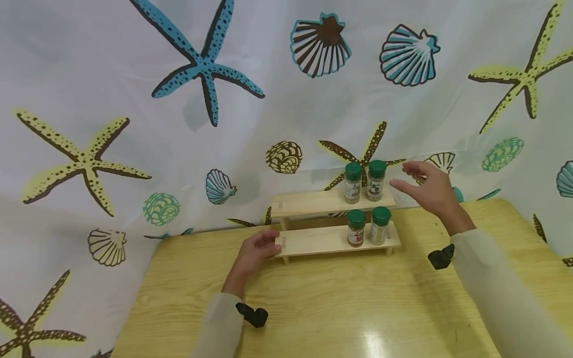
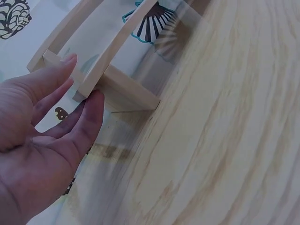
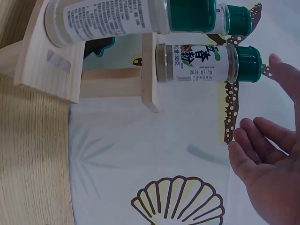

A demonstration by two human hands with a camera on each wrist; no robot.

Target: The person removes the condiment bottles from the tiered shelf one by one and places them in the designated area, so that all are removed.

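A two-tier wooden rack (image 1: 313, 241) bears two green-capped jars on each tier, towards its right end. The left hand (image 1: 256, 252) holds the left end of the lower tier; in the left wrist view, the fingers of this hand (image 2: 56, 126) curl at the end of the rack (image 2: 119, 86). Right of the upper jars, the right hand (image 1: 429, 191) is raised with thumb and fingers apart, holding nothing. The right wrist view shows this hand (image 3: 274, 145) beside the cap of an upper jar (image 3: 208, 63), with a small gap between thumb and cap.
The rack stands at the back of a wooden table (image 1: 335, 298). Behind it hangs a white cloth (image 1: 250, 134) printed with starfish and shells. A lower-tier jar (image 3: 110, 18) is close to the camera in the right wrist view.
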